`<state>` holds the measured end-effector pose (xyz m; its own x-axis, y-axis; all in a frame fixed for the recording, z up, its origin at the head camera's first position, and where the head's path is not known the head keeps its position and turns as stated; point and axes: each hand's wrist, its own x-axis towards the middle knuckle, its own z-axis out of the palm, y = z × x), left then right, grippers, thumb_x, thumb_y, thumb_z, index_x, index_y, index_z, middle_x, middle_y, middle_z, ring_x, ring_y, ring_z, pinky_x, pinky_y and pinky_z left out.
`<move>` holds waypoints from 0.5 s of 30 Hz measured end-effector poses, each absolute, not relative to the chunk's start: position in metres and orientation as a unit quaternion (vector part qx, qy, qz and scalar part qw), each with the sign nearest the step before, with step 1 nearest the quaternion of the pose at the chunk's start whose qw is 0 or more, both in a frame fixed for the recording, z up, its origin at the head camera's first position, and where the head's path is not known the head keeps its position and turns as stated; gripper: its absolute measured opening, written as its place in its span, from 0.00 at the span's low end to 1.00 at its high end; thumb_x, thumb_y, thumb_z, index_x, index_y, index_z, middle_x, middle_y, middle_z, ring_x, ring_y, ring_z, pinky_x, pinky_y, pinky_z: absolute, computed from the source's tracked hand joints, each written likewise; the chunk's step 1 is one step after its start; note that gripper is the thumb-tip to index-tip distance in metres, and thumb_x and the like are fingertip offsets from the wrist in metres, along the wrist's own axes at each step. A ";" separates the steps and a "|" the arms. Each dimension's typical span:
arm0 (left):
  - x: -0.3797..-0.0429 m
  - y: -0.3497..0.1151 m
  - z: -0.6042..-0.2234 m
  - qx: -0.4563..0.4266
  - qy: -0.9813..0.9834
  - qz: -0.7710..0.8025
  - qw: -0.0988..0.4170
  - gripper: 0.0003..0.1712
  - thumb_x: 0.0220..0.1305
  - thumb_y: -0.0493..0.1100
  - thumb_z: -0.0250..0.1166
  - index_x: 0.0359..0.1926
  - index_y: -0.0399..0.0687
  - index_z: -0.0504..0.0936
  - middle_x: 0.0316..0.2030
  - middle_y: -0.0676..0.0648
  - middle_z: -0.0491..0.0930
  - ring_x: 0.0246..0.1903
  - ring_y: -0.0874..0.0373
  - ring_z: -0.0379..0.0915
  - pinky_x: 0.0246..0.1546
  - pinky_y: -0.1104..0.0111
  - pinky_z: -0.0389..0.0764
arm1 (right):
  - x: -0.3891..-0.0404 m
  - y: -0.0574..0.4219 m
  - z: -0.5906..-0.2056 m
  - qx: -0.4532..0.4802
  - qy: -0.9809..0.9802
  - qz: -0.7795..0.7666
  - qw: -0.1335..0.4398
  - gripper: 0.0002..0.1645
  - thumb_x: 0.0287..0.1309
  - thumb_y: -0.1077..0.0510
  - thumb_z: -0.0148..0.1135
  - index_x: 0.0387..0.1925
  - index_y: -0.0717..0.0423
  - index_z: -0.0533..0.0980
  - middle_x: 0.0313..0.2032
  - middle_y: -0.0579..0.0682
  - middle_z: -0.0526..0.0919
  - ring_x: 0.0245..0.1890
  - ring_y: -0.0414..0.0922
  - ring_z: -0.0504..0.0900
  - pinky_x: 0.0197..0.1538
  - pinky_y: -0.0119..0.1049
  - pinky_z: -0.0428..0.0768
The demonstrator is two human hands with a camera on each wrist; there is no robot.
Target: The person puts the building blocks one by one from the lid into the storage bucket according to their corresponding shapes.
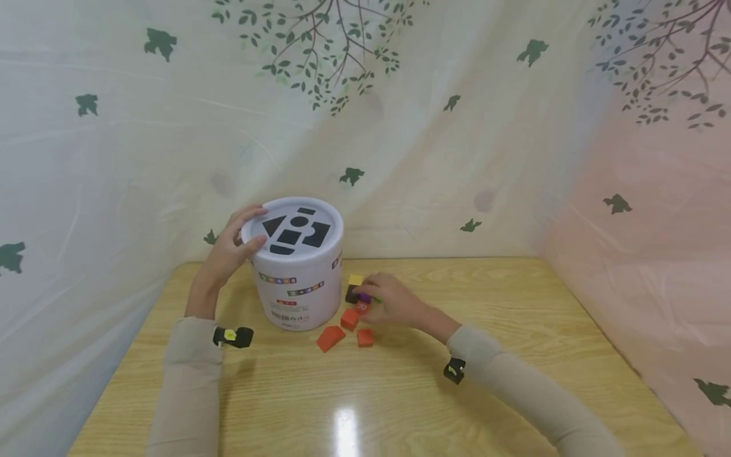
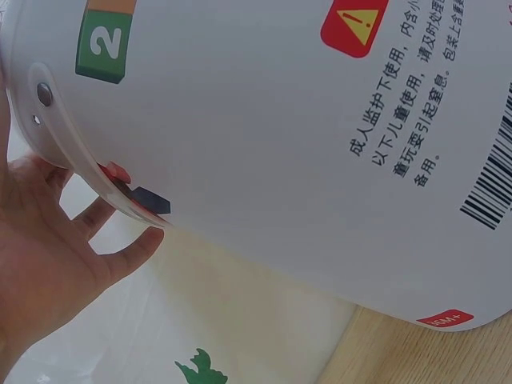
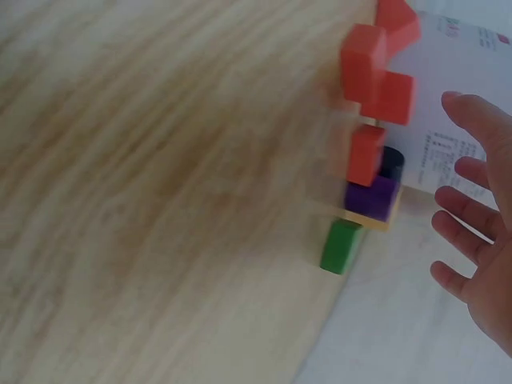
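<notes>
A white bucket with a lid stands at the left; the lid bears dark shapes, among them a triangle, a circle and a square. My left hand grips the bucket's top edge, thumb and fingertips over the rim. In the left wrist view, two of its fingers lie beside the white handle strap. Over the small blocks right of the bucket hovers my right hand, its fingers spread in the right wrist view. Below it are a green block, a purple block and several red blocks.
A black block and a yellow block are beside the bucket. Nearer the front lie a red angled block and a red square block. Behind the wooden table hangs a leaf-patterned curtain.
</notes>
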<state>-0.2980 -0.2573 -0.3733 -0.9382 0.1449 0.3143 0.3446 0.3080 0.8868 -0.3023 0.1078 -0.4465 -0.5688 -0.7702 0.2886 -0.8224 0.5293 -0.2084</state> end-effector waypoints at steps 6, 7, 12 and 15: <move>-0.299 -0.257 -0.374 -0.148 -0.807 -0.565 0.088 0.39 0.68 0.47 0.62 0.77 0.48 0.61 0.80 0.45 0.47 0.77 0.37 0.46 0.75 0.35 0.54 | -0.296 0.102 -0.456 0.460 -0.876 0.119 0.079 0.32 0.51 0.44 0.77 0.54 0.56 0.83 0.49 0.53 0.82 0.48 0.48 0.77 0.55 0.44 0.79; -0.299 -0.258 -0.373 -0.148 -0.807 -0.565 0.088 0.39 0.68 0.47 0.62 0.77 0.49 0.61 0.80 0.45 0.47 0.78 0.38 0.46 0.75 0.35 0.53 | -0.296 0.101 -0.457 0.458 -0.879 0.113 0.076 0.31 0.52 0.43 0.76 0.54 0.55 0.83 0.49 0.52 0.82 0.48 0.47 0.76 0.56 0.44 0.78; -0.298 -0.258 -0.373 -0.152 -0.804 -0.568 0.087 0.39 0.68 0.46 0.62 0.77 0.48 0.61 0.80 0.46 0.47 0.78 0.38 0.45 0.76 0.36 0.53 | -0.291 0.095 -0.463 0.443 -0.890 0.088 0.068 0.30 0.55 0.41 0.73 0.54 0.53 0.82 0.47 0.49 0.80 0.49 0.46 0.73 0.64 0.50 0.74; -0.298 -0.258 -0.374 -0.152 -0.804 -0.568 0.086 0.39 0.68 0.46 0.62 0.77 0.48 0.61 0.81 0.46 0.46 0.78 0.37 0.45 0.75 0.35 0.54 | -0.287 0.092 -0.465 0.439 -0.892 0.079 0.077 0.30 0.56 0.40 0.71 0.53 0.54 0.81 0.47 0.48 0.78 0.50 0.47 0.72 0.66 0.53 0.73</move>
<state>-0.2983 -0.2579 -0.3737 -0.9389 0.1461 0.3118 0.3427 0.3080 0.8875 -0.2868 0.0922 -0.4654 -0.6028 -0.7708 0.2062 -0.7949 0.6023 -0.0725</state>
